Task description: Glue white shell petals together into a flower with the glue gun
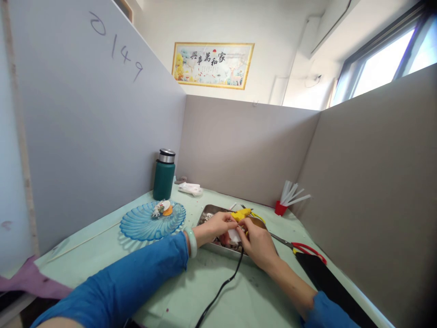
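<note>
Both hands meet over a metal tray [209,211] at the middle of the table. My left hand [217,227], with a pale bangle on its wrist, pinches a small white piece [234,235] together with my right hand [256,243]. A yellow glue gun [241,213] lies just beyond the fingers, and its black cord [221,288] runs toward me. Whether my right hand also grips the gun is hidden by the fingers. The tray holds several small shells.
A blue glass plate [143,224] with small shells and an orange piece sits left of the tray. A green flask [164,176] stands behind it. Red-handled scissors [300,247], a red cup of white sticks [281,207] and a black strip [327,282] lie right. Partition walls enclose the table.
</note>
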The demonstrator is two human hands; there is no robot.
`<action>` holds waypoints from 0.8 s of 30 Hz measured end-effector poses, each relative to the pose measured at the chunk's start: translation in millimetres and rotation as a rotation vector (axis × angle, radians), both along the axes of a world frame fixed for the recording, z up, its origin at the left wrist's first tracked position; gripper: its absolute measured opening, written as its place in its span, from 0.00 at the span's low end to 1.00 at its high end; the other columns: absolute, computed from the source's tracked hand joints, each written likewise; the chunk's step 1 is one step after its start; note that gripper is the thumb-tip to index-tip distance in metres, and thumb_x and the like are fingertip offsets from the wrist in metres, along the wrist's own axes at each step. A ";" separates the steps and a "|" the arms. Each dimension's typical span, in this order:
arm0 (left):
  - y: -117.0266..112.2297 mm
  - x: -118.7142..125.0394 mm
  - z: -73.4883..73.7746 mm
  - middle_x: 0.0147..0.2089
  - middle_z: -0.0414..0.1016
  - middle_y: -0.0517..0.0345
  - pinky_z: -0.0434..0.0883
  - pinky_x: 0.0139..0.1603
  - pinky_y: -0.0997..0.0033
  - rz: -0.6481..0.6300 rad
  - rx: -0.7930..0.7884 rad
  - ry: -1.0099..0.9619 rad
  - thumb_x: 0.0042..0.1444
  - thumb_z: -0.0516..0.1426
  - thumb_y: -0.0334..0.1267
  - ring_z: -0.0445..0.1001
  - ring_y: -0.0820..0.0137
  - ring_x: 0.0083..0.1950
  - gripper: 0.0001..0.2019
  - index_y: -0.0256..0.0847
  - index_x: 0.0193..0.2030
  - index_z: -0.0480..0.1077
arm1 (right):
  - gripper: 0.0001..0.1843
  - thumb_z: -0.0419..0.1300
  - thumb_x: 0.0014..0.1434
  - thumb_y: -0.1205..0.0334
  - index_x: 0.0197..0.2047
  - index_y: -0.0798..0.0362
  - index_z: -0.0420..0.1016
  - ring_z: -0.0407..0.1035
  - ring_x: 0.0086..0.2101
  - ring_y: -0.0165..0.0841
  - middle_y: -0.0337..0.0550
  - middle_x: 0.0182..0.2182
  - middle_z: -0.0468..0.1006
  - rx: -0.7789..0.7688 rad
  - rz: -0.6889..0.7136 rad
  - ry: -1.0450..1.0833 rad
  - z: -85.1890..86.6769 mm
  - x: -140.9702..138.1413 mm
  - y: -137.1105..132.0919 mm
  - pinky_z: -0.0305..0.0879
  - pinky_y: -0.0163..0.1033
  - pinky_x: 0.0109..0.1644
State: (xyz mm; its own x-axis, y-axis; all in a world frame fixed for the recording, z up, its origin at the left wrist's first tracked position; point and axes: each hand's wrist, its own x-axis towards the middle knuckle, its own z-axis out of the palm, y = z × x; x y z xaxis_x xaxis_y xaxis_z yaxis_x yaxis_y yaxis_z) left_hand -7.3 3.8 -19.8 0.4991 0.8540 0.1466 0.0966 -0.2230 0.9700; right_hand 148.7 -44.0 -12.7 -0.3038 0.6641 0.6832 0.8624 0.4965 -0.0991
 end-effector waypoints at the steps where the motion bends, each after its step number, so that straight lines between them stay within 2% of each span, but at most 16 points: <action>1: 0.5 0.0 -0.5 0.13 0.64 0.64 0.61 0.14 0.80 -0.002 0.003 -0.002 0.48 0.54 0.51 0.66 0.74 0.14 0.18 0.35 0.36 0.65 | 0.12 0.46 0.60 0.56 0.35 0.52 0.66 0.66 0.23 0.29 0.39 0.24 0.73 -0.003 0.002 -0.002 -0.1 0.0 0.2 0.53 0.32 0.27; 24: 1.2 0.8 -1.4 0.15 0.65 0.64 0.62 0.15 0.78 -0.013 -0.009 -0.025 0.46 0.55 0.53 0.66 0.74 0.15 0.22 0.34 0.38 0.64 | 0.11 0.47 0.59 0.56 0.37 0.51 0.66 0.67 0.26 0.31 0.39 0.26 0.74 -0.039 0.000 0.001 -0.3 0.7 2.0 0.54 0.32 0.28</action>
State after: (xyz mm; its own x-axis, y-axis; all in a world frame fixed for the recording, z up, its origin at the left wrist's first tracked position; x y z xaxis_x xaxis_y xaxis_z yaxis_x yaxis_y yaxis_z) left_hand -6.5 5.0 -21.1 0.5062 0.8489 0.1518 0.0692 -0.2155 0.9741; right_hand 149.3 -42.1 -13.0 -0.3032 0.6902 0.6570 0.8623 0.4921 -0.1190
